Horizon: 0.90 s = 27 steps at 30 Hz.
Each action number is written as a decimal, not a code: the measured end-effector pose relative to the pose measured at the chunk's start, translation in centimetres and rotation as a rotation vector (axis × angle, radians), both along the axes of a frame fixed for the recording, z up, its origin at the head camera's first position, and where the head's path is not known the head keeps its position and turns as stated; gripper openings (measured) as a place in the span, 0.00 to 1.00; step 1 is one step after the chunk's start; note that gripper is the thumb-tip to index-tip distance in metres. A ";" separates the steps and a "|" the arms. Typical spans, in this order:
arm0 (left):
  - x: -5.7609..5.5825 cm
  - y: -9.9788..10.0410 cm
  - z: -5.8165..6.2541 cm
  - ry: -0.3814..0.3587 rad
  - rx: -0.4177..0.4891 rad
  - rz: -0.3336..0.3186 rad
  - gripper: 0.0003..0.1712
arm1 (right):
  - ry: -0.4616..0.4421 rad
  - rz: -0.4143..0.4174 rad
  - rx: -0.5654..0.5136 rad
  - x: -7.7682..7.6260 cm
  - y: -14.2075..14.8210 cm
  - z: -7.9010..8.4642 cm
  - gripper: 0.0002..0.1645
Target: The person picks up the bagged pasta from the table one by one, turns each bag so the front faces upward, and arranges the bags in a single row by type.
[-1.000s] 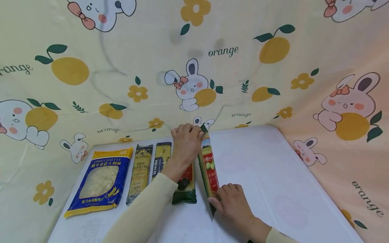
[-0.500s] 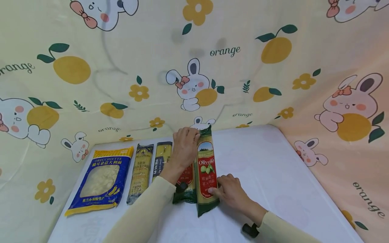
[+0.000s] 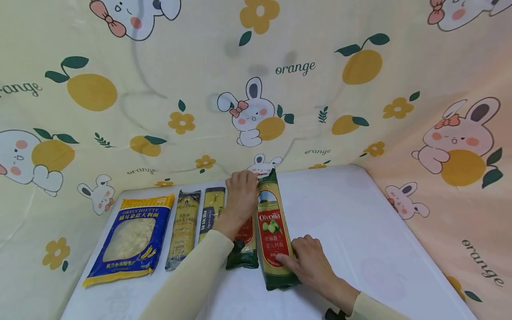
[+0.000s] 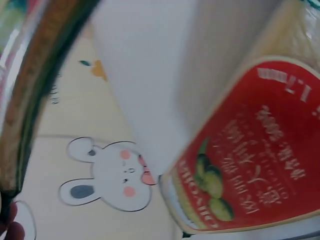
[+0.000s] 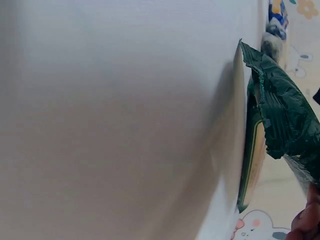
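Note:
A green and red Olivoilà spaghetti packet (image 3: 274, 231) is held by both hands, its printed face toward the head camera and its lower end slanting right. My left hand (image 3: 242, 198) pinches its upper left end. My right hand (image 3: 314, 264) grips the lower right edge, thumb across the front. In the left wrist view the held packet (image 4: 42, 85) stands raised at the left, with fingertips (image 4: 14, 231) at its end. A second Olivoilà spaghetti packet (image 4: 245, 155) lies on the table, partly hidden under my left forearm in the head view. The right wrist view shows the held packet's green end (image 5: 285, 107).
Left of these lie a blue-label la sicilia pasta packet (image 3: 212, 206), a slim clear pasta packet (image 3: 184, 231) and a blue and yellow orecchiette bag (image 3: 130, 240). The white table (image 3: 340, 213) meets a printed cloth backdrop (image 3: 312, 102) at the back and right.
The held packet has turned from narrow edge-on to face the head camera. Since half a second ago its lower end has swung slightly right, along with my right hand.

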State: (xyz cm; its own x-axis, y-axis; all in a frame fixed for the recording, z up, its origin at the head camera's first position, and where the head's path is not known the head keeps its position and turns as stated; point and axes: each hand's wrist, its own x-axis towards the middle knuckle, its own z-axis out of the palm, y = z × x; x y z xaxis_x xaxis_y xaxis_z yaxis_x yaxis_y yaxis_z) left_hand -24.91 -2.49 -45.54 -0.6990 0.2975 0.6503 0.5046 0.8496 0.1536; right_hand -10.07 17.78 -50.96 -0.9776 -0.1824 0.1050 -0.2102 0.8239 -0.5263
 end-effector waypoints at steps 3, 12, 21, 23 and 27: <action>-0.5 0.2 -1.1 0.006 -0.062 -0.018 0.11 | -0.024 -0.017 -0.006 0.5 0.4 0.0 0.21; -1.4 0.6 -3.6 0.074 -0.284 -0.062 0.21 | -0.098 -0.067 -0.006 1.1 1.3 -1.1 0.17; -1.8 1.6 -3.6 0.065 -0.318 -0.035 0.23 | -0.070 -0.073 -0.025 0.7 1.4 -1.8 0.19; -1.9 1.7 -3.4 0.001 -0.312 -0.031 0.19 | -0.071 -0.077 -0.017 0.3 1.3 -1.9 0.19; -1.5 1.7 -3.4 -0.145 -0.337 -0.021 0.10 | -0.072 -0.078 0.063 -0.8 1.2 -2.0 0.21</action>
State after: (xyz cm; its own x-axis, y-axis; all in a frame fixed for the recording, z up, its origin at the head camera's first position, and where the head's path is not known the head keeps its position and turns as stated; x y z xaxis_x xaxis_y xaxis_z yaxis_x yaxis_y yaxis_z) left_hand -26.41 -0.81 -48.95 -0.7681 0.4935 0.4080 0.5160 0.8544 -0.0619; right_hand -10.86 19.01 -52.99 -0.9937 -0.1095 0.0246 -0.1077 0.8681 -0.4845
